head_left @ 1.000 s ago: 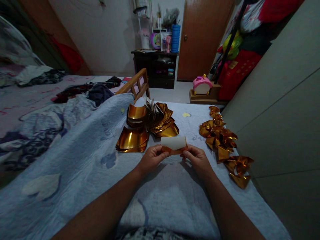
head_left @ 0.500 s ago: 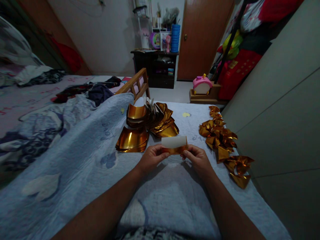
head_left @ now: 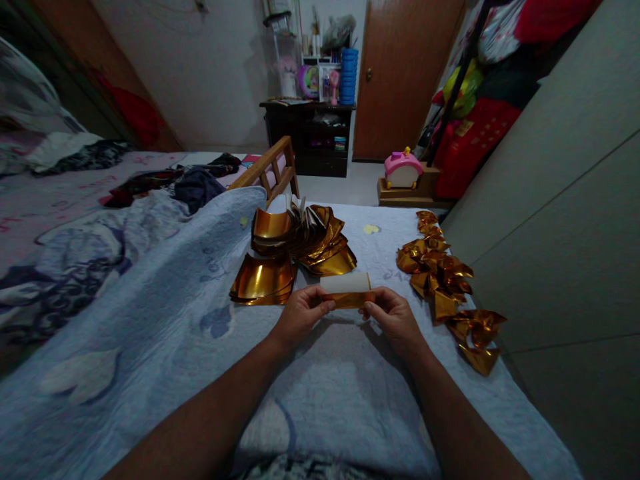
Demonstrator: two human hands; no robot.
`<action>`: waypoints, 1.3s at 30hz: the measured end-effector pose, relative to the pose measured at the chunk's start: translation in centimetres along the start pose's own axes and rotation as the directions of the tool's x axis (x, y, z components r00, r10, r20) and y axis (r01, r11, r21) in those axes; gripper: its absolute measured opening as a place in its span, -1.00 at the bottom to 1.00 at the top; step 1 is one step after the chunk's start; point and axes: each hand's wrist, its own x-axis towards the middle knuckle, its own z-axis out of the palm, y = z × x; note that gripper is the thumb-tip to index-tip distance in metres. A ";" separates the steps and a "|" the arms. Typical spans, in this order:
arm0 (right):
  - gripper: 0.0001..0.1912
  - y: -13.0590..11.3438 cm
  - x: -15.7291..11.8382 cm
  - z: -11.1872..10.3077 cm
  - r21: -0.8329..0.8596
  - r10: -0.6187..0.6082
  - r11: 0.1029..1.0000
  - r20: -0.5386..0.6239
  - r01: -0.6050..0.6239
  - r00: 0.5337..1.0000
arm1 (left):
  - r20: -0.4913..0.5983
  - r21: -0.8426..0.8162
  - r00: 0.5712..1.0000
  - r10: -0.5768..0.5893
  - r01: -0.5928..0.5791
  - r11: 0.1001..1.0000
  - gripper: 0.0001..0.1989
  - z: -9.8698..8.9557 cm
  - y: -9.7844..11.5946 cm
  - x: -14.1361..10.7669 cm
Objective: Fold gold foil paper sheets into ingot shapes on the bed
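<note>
Between my two hands is a sheet of gold foil paper (head_left: 346, 285), pale on its inner side, with a gold strip folded up along the near edge. My left hand (head_left: 303, 313) pinches its left end between thumb and fingers. At the right end, my right hand (head_left: 393, 317) grips it the same way. Just beyond the left hand lie stacks of loose gold sheets (head_left: 263, 277), some curled and fanned out. To the right, a row of folded gold paper pieces (head_left: 443, 270) runs along the bed's edge.
A pale blue quilt (head_left: 320, 393) covers the bed under everything. A wooden bed rail (head_left: 270, 167) rises behind the stacks, with crumpled bedding (head_left: 120, 227) to the left. A pale cabinet (head_left: 565, 253) borders the right side. Beyond the bed's foot stands a pink toy (head_left: 403, 170).
The near gold edge of the sheet now stands as a wider, flatter folded strip, and less of the pale side shows. Both hands stay at its ends, almost unmoved.
</note>
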 end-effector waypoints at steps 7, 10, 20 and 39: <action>-0.75 0.0 0.0 0.0 0.018 -0.004 1.000 0.012 0.004 1.000 | -0.013 0.046 1.000 0.010 -0.010 0.999 -0.74 0.1 0.1 -0.2; -0.74 0.0 0.0 0.0 0.028 0.003 1.000 0.013 -0.003 1.000 | -0.019 0.034 1.000 0.009 -0.008 0.999 -0.76 0.0 0.0 -0.1; -0.70 0.0 0.0 0.0 0.024 0.008 1.000 -0.013 -0.008 1.000 | -0.002 0.009 1.000 0.010 -0.010 1.000 -0.73 0.0 -0.1 -0.1; -0.74 0.3 0.1 0.2 0.073 -0.020 0.997 -0.028 0.022 0.999 | 0.012 0.017 1.000 0.022 -0.022 1.000 -0.77 -0.3 -1.0 0.2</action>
